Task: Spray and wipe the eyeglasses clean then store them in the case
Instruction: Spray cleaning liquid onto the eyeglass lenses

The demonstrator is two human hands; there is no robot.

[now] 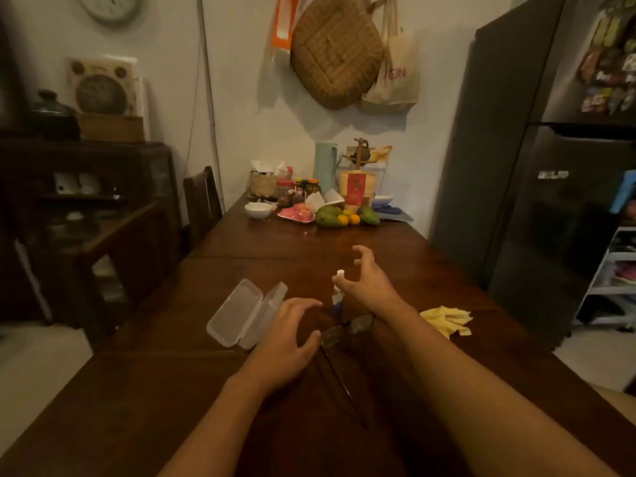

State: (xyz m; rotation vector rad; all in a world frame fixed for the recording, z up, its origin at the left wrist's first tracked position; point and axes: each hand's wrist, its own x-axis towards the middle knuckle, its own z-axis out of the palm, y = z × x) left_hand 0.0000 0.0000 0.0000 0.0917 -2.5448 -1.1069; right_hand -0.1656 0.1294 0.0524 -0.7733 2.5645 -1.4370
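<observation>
Dark-framed eyeglasses [344, 333] lie on the wooden table [172, 390], arms unfolded toward me. My left hand [285, 339] hovers over their left lens, fingers spread, thumb close to the frame, holding nothing. A small spray bottle [338, 294] with a white cap stands upright just behind the glasses. My right hand [368, 280] is beside the bottle on its right, fingers curled apart, thumb near the cap, not closed on it. A clear plastic case [241, 313] lies open to the left. A crumpled yellow cloth [445, 320] lies to the right, beyond my right forearm.
At the table's far end sit a white bowl [258, 210], a pink packet [296, 213], mangoes and oranges [339, 216], jars and a basket. A dark fridge [537, 166] stands at the right, a wooden chair [203, 201] and a cabinet [86, 208] at the left.
</observation>
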